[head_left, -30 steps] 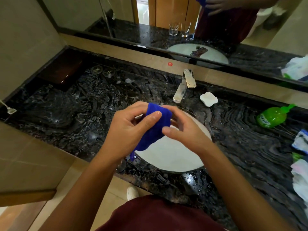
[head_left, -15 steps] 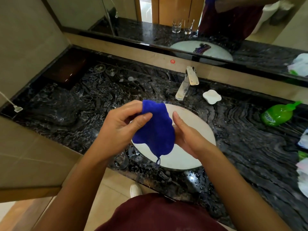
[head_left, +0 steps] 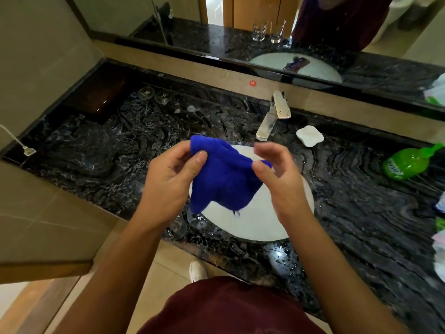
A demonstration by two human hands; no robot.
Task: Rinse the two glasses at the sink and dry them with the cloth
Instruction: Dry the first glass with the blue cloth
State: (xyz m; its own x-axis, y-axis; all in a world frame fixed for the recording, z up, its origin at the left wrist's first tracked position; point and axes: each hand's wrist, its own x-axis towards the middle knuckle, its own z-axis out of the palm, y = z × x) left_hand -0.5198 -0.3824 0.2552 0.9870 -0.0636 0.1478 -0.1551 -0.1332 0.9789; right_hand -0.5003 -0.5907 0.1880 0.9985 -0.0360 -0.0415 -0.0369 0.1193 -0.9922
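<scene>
I hold a blue cloth [head_left: 224,179] spread between both hands above the white sink basin [head_left: 252,225]. My left hand [head_left: 168,182] pinches its upper left corner between thumb and fingers. My right hand [head_left: 281,182] pinches its right corner. The rest of the cloth hangs down loose. A clear glass [head_left: 177,229] stands on the wet counter at the front edge, just left of the basin and partly hidden under my left wrist. The mirror shows two glasses [head_left: 259,31] side by side there.
A chrome faucet [head_left: 272,116] stands behind the basin, with a white soap dish [head_left: 310,136] to its right. A green bottle [head_left: 409,162] lies on the black marble counter [head_left: 101,153] at the right. Plastic bags sit at the far right edge. Two round coasters [head_left: 154,95] lie back left.
The cloth was bunched between my hands and is now opened out. My right hand has taken a corner and the hands have drawn apart.
</scene>
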